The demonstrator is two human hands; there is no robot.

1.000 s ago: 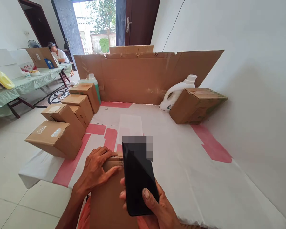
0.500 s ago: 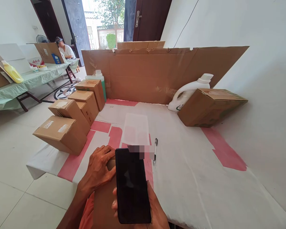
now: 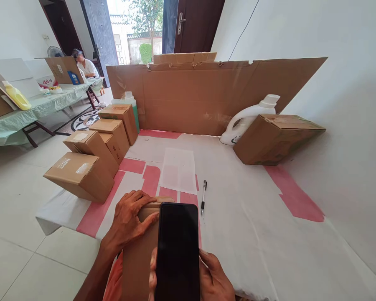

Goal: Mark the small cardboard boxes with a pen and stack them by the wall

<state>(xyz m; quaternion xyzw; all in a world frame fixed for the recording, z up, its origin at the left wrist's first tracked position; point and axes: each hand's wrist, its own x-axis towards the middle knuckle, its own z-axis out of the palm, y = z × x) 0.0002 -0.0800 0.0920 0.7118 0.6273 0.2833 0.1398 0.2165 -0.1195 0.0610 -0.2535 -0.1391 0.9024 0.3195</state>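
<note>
Our right hand [image 3: 214, 276] grips a smartphone [image 3: 178, 251], our left hand [image 3: 130, 217] clasps the near carton [image 3: 138, 261], a steadying step likely needing stillness

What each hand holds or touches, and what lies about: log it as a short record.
left hand: on the upper end of a cardboard box
right hand: holding a black phone
pen: on the table cover, beyond the phone
left side: row of brown cartons
far right: white jug, partly behind a large carton
</note>
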